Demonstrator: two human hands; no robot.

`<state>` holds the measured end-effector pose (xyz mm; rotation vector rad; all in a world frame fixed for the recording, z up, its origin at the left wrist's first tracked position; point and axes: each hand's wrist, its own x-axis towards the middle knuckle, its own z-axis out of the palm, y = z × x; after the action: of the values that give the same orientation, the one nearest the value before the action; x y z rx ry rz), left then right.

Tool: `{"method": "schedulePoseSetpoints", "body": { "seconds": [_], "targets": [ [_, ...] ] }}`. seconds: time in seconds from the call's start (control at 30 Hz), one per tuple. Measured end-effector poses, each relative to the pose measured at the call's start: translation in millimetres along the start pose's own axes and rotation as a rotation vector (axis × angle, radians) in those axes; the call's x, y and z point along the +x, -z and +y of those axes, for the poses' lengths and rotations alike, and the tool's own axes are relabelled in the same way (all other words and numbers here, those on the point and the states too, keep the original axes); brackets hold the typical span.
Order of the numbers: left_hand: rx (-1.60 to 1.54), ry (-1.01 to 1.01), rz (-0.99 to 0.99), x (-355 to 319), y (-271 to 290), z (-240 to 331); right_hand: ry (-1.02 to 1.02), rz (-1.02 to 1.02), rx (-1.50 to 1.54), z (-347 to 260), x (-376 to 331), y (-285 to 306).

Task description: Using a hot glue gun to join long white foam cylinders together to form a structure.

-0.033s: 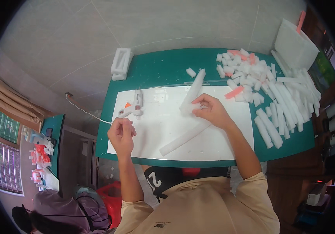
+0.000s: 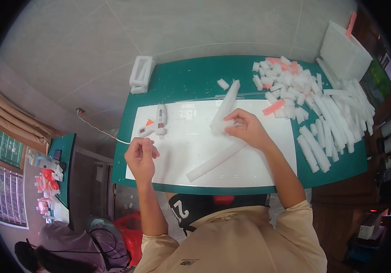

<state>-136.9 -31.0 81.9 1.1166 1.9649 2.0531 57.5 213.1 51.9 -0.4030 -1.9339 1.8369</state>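
My right hand (image 2: 247, 132) pinches a small white foam piece (image 2: 222, 126) between thumb and fingers. It is at the near end of a thick white foam strip (image 2: 227, 102) that slants away from me; whether the two are joined I cannot tell. A second long foam strip (image 2: 213, 163) lies on the white board (image 2: 181, 150), its right end close under my right hand. My left hand (image 2: 140, 157) hovers over the board's left side, fingers curled in, nothing seen in them. Just beyond it a white and grey hot glue gun (image 2: 159, 120) with an orange trigger rests on the board.
Cut white and pink foam chunks (image 2: 286, 82) heap at the table's back right, beside long foam strips (image 2: 341, 113). A foam frame (image 2: 141, 75) stands at the back left corner. A white cord (image 2: 104, 131) runs to the wall socket. Another person (image 2: 79, 245) sits at lower left.
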Motion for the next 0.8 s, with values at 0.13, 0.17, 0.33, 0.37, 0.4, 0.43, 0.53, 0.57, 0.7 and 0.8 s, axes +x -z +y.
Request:
{"method": "schedulePoseSetpoints", "body": {
  "seconds": [0.13,0.17,0.33,0.37,0.4,0.43,0.53,0.57,0.7,0.8],
  "targets": [
    [0.039,-0.108,0.068,2.2,-19.9,-2.0,-0.023,0.004,0.017,-1.7,1.4,-2.0],
    [0.038,-0.107,0.065,2.1,-20.3,-3.8,-0.026,0.01,0.025,-1.7,1.0,-1.5],
    [0.159,0.081,-0.257,1.1,-7.0,-19.2,0.014,0.017,0.028,0.1,1.2,-0.9],
    [0.159,0.083,-0.261,1.9,-10.6,-21.1,0.009,0.016,0.036,-0.2,1.0,-1.1],
    [0.171,0.067,-0.276,4.5,-19.2,-23.6,0.006,0.021,0.037,-0.8,0.3,-1.2],
    [0.185,0.049,-0.289,7.4,-28.9,-24.1,0.02,0.023,0.025,-1.7,0.0,-1.5],
    [0.012,0.005,-0.234,11.4,-64.1,-14.8,0.038,0.036,-0.004,0.8,-0.7,1.0],
    [0.035,0.028,-0.29,14.0,-63.3,-17.2,0.048,0.04,-0.023,0.8,-0.6,2.6],
    [0.1,0.229,-0.513,27.1,-53.1,-25.1,0.002,0.038,0.017,-3.7,1.5,1.1],
    [0.112,0.137,-0.512,30.3,-70.8,-17.1,-0.02,0.008,0.066,-1.1,2.5,2.4]
  ]
}}
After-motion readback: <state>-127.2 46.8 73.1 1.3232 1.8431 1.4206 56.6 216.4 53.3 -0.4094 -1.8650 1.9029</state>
